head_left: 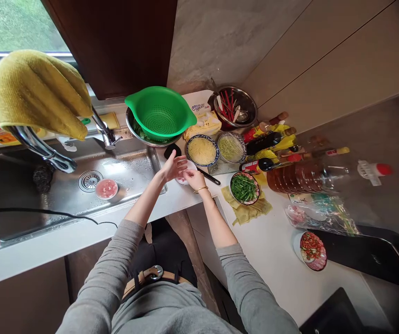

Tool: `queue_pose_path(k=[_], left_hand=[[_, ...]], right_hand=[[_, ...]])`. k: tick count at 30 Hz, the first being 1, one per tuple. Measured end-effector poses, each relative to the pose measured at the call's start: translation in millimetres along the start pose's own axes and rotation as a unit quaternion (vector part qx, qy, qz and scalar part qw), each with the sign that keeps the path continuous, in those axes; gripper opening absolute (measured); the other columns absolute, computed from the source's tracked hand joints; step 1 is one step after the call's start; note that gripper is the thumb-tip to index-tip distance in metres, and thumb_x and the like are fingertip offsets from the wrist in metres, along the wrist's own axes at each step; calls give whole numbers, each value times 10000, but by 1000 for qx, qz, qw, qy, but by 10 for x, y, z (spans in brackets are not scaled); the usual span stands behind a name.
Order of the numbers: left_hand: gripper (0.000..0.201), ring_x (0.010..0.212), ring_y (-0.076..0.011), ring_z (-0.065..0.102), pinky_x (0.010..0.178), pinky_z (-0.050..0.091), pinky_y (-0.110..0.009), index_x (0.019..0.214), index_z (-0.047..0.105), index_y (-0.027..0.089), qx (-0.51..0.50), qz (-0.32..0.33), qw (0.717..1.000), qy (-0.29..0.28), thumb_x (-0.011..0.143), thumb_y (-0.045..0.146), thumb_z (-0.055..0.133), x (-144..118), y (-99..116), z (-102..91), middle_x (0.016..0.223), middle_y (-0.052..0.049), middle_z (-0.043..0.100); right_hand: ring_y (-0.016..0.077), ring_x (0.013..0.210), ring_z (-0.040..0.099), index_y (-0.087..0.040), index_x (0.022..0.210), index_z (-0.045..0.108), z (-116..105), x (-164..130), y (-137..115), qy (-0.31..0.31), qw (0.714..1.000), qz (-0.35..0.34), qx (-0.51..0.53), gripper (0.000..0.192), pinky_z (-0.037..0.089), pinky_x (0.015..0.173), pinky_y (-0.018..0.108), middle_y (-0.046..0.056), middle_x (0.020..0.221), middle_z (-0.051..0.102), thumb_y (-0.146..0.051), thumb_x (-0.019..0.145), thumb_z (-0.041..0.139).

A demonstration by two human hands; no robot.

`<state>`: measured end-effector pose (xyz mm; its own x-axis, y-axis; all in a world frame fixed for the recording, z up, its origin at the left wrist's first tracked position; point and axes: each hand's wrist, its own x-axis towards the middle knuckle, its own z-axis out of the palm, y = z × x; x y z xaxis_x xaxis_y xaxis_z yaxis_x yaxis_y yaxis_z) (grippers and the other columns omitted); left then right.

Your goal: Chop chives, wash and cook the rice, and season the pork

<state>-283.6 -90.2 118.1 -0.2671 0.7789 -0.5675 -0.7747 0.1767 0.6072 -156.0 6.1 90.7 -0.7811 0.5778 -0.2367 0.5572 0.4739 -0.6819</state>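
Observation:
Over the counter's edge, my left hand (pixel 173 168) is held palm inward, its fingers stretched out and apart. Close beside it, my right hand (pixel 195 179) has its fingers curled together; whatever they hold, if anything, is too small to make out. Just behind both hands lies a small white plate (pixel 189 166), mostly covered by them. A black handle (pixel 209 176) sticks out to the right of the plate. Farther back are a bowl of pale shreds (pixel 202 150) and a bowl of light green pieces (pixel 232 147). Chopped greens fill a bowl (pixel 244 188) on a yellow-green cloth (pixel 251 211).
A green colander (pixel 161 113) rests on a metal bowl behind the hands. Left is the steel sink (pixel 133 178) with a bowl of pinkish contents (pixel 106 189) and a towel-draped faucet (pixel 41 93). Bottles, a large oil jug (pixel 297 177) and a bowl of chopped chillies (pixel 312 248) stand right.

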Motion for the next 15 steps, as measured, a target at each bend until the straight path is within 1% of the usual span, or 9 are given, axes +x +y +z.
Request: queue_pose_path(k=[1, 3, 5, 6, 7, 8, 10, 12, 15], left_hand=[[722, 1110, -292, 615, 817, 541, -384, 1281, 569, 192, 2, 4, 1000, -6, 913, 728, 256, -8, 2, 14, 1321, -171, 585], [728, 1130, -303, 610, 836, 545, -407, 1260, 586, 190, 6, 13, 1000, -18, 898, 745, 285, -29, 10, 26, 1320, -177, 587], [720, 1139, -308, 612, 857, 545, -418, 1245, 595, 183, 12, 25, 999, -19, 890, 748, 323, -48, 20, 15, 1312, -183, 592], [702, 1143, -307, 613, 869, 543, -416, 1237, 600, 179, 20, 34, 999, -13, 892, 736, 347, -56, 22, 5, 1308, -184, 595], [675, 1151, -305, 612, 883, 539, -410, 1230, 605, 176, 33, 45, 998, -2, 897, 717, 375, -60, 22, -5, 1305, -183, 599], [644, 1160, -303, 609, 895, 534, -403, 1220, 612, 173, 50, 55, 997, 11, 903, 693, 403, -62, 18, -14, 1303, -181, 603], [586, 1181, -303, 601, 912, 526, -395, 1195, 627, 168, 82, 70, 993, 36, 914, 647, 441, -59, 6, -25, 1300, -177, 611], [550, 1190, -304, 597, 913, 526, -399, 1175, 637, 165, 97, 85, 991, 47, 927, 616, 440, -56, -1, -39, 1305, -174, 618], [492, 1158, -285, 619, 909, 525, -396, 1144, 642, 160, 88, 121, 987, 62, 934, 565, 457, -75, 24, -127, 1292, -173, 634]], right_hand=[[235, 898, 712, -174, 953, 736, -15, 0, -13, -12, 1000, 11, -25, 232, 557, 850, 330, 102, 947, 767, -290, 903, 541], [252, 916, 708, -179, 1148, 698, -46, 6, -32, -20, 997, 25, -77, 322, 551, 858, 352, 104, 1000, 761, -207, 913, 479], [260, 915, 706, -187, 1352, 576, -65, 13, -47, -33, 991, 16, -130, 457, 544, 858, 367, 109, 1033, 755, -156, 917, 439], [266, 918, 704, -186, 1405, 526, -67, 15, -56, -38, 986, 6, -161, 490, 537, 864, 374, 117, 1038, 752, -157, 925, 432], [273, 938, 699, -178, 1424, 506, -63, 14, -65, -35, 981, -8, -193, 493, 525, 883, 382, 132, 1048, 748, -167, 938, 426], [281, 972, 691, -165, 1414, 518, -55, 11, -75, -28, 974, -23, -223, 477, 509, 911, 390, 150, 1063, 741, -176, 947, 421], [289, 1060, 661, -142, 1338, 592, -35, -3, -86, -21, 963, -59, -261, 426, 472, 972, 396, 175, 1110, 725, -172, 947, 426], [285, 1160, 612, -139, 1289, 632, -23, -27, -80, -10, 961, -93, -261, 406, 441, 1022, 398, 173, 1197, 698, -162, 940, 427], [277, 1207, 578, -156, 1291, 640, -29, -73, -46, -9, 964, -92, -248, 437, 427, 1043, 407, 150, 1258, 679, -118, 907, 436]])
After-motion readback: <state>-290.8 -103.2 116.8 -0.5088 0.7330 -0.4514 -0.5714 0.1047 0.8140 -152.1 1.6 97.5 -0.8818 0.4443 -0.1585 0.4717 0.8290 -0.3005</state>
